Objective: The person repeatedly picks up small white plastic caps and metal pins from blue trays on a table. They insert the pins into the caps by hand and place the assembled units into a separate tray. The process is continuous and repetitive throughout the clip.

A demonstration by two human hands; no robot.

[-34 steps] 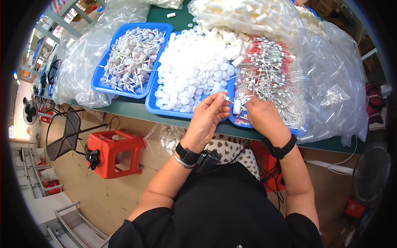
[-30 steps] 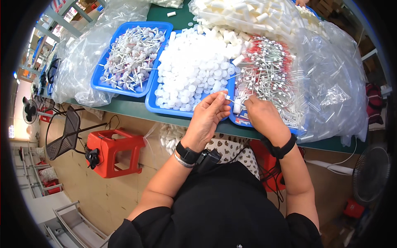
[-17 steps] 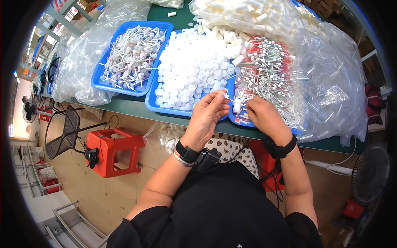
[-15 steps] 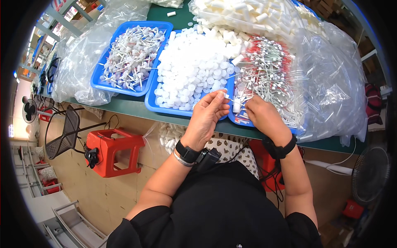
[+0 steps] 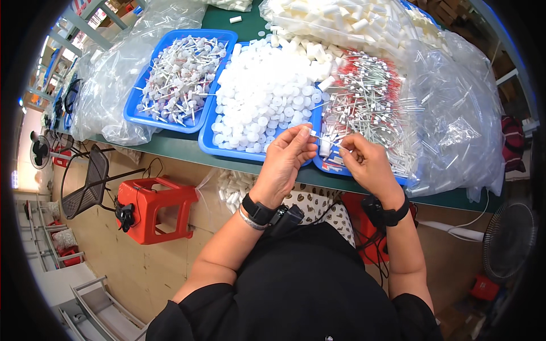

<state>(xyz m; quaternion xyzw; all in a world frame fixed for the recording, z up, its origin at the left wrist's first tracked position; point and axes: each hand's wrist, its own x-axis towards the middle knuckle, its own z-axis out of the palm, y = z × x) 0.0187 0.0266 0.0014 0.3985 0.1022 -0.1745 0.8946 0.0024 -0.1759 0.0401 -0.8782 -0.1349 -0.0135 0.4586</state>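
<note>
My left hand [image 5: 287, 162] is closed in a pinch at the near edge of the middle tray, on one end of a thin white stick [image 5: 326, 140]. A small white piece shows at those fingertips. My right hand [image 5: 368, 165] has its thumb and forefinger closed at the other end of the stick, above the right tray. Many white translucent discs [image 5: 259, 119] fill the middle blue tray [image 5: 227, 146]. Thin sticks with white and red ends [image 5: 367, 105] lie heaped in the right blue tray [image 5: 330, 166].
At the left, a blue tray [image 5: 133, 108] holds sticks fitted with discs [image 5: 182, 79]. White cylinders [image 5: 347, 20] lie bagged at the back. Clear plastic bags [image 5: 455, 119] flank the trays on the green table [image 5: 176, 145]. A red stool [image 5: 153, 210] and a fan [image 5: 510, 240] stand below.
My right hand has shifted slightly right and down, and its fingers have opened out a little. More of the thin stick shows between the hands. My left hand has stayed in place.
</note>
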